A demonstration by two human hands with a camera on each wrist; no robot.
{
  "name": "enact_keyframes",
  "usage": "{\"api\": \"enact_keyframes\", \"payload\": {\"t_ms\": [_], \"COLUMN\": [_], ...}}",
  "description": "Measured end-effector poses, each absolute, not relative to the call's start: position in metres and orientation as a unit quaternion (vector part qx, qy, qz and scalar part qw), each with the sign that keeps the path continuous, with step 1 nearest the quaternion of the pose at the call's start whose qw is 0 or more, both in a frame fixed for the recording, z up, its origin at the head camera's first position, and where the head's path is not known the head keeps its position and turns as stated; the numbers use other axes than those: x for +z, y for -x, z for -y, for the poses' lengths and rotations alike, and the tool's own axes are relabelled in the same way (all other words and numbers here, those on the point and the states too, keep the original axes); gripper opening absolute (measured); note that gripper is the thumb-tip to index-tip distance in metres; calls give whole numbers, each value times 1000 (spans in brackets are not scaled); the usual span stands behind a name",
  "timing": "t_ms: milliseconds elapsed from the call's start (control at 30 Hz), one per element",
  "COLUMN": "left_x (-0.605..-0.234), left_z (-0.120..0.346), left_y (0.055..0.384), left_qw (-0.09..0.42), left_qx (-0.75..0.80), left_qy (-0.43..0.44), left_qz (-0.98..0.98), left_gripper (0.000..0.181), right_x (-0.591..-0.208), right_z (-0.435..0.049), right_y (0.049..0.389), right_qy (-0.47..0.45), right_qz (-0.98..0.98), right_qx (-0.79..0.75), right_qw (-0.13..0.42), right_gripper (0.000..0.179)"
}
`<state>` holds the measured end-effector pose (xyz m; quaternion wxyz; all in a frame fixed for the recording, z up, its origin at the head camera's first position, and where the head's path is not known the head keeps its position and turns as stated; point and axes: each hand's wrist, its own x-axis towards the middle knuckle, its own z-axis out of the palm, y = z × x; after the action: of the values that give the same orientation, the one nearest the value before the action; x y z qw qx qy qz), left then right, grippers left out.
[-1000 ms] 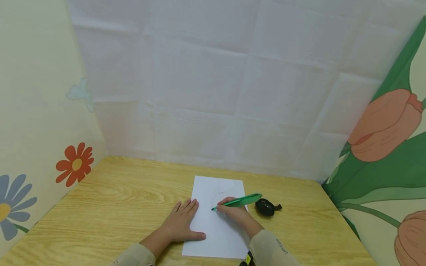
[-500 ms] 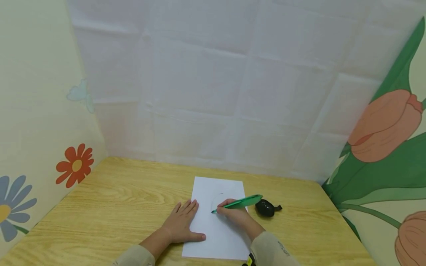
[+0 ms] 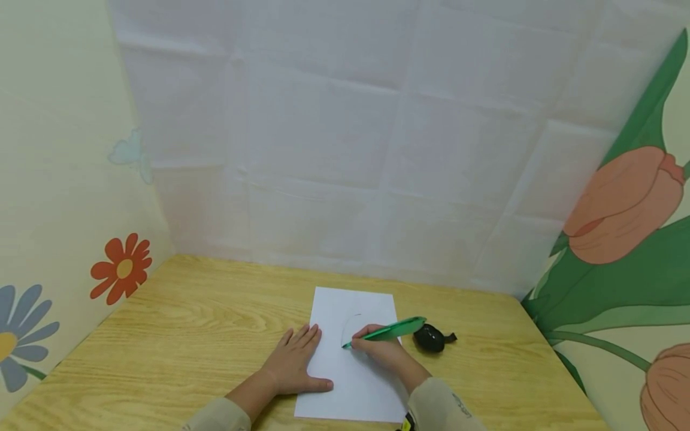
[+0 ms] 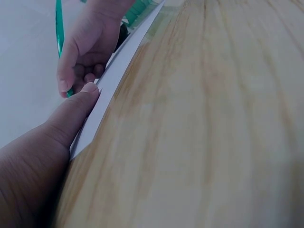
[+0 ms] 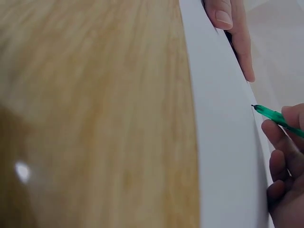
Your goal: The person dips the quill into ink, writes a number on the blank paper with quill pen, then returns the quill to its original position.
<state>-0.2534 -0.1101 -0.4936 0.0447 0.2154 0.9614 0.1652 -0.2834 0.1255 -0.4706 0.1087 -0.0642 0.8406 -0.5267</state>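
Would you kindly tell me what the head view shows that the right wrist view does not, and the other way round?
Only the head view shows the red flower and the peach tulip on the walls, and the glossy black object on the table.

Only the right wrist view shows the palm side of the right hand.

Both show the green pen pinched in that hand, the white paper, part of the left hand and the wooden tabletop.

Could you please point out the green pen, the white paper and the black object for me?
Green pen [image 3: 398, 328]: head view, on its upper barrel.
White paper [image 3: 356, 392]: head view, on its bare lower part.
Black object [image 3: 429, 339]: head view, on its shiny rounded body.
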Motion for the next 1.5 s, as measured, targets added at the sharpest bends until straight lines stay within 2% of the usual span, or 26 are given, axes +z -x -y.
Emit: {"api": "enact_keyframes", "payload": {"t_ms": [1500], "left_x": [-489], "left_z": [110], "left_y": [251], "left_qw": [41], "left_qx": [171], "left_qy": [-221], "left_qz": [-959], "left_gripper": [119], "right_x": [-471], "right_z": [-133], "right_y": [278], "right_qy": [74], "right_qz": [-844], "right_qx": [-512], "right_qw": [139], "right_gripper": [23]}}
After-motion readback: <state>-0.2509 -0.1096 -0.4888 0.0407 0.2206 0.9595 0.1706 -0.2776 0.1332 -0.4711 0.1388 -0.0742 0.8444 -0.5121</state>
